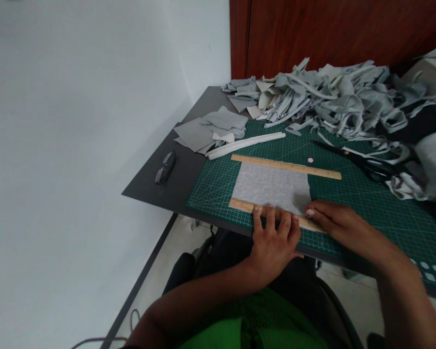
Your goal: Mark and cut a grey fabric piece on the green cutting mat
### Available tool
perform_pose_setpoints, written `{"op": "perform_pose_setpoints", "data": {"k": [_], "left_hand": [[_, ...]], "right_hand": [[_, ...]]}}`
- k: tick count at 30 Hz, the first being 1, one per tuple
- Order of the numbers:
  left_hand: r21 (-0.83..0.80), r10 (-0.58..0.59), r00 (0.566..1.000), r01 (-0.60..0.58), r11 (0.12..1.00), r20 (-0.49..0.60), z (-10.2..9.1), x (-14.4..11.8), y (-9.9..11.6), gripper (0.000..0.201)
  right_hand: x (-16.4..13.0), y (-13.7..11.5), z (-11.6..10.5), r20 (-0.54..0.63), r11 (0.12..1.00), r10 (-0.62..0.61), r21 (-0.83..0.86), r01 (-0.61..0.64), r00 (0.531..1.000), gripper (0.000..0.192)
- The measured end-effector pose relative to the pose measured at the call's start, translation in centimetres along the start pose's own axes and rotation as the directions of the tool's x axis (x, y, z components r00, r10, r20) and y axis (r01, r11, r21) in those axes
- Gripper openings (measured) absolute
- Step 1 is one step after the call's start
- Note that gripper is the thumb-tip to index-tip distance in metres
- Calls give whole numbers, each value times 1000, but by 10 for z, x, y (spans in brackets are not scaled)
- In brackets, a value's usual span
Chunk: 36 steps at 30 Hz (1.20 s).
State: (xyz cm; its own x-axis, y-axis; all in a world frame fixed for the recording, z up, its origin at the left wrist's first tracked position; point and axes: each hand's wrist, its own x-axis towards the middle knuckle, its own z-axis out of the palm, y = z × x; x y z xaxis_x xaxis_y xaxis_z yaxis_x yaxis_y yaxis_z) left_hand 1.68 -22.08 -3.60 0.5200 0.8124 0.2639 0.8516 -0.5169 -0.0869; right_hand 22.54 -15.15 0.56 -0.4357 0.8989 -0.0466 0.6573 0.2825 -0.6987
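Observation:
A grey fabric rectangle [271, 186] lies flat on the green cutting mat [370, 208], between two wooden rulers. My left hand [274, 242] presses its fingers flat on the near ruler [241, 205] at the fabric's front edge. Resting on the same ruler's right end is my right hand [339, 223], its fingertips at the fabric's near right corner. The far ruler [285, 166] lies along the fabric's back edge, untouched. Neither hand grips anything.
Black scissors [366, 162] lie on the mat to the right. A heap of grey fabric strips [330, 97] fills the back of the dark table [181, 174]. Cut grey pieces [210, 128], a white roll [245, 144], glasses [165, 167] and a pink dot [310, 160] lie nearby.

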Motion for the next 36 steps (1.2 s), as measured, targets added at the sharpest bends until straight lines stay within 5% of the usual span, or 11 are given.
{"op": "perform_pose_setpoints", "data": {"k": [19, 36], "left_hand": [[-12, -1, 1000, 1, 1000, -3, 0, 0, 0, 90], [-62, -35, 999, 36, 997, 18, 6, 5, -1, 91]], "right_hand": [[-2, 1, 0, 10, 1000, 15, 11, -15, 1000, 36], [3, 2, -2, -21, 993, -114, 4, 114, 993, 30]]}}
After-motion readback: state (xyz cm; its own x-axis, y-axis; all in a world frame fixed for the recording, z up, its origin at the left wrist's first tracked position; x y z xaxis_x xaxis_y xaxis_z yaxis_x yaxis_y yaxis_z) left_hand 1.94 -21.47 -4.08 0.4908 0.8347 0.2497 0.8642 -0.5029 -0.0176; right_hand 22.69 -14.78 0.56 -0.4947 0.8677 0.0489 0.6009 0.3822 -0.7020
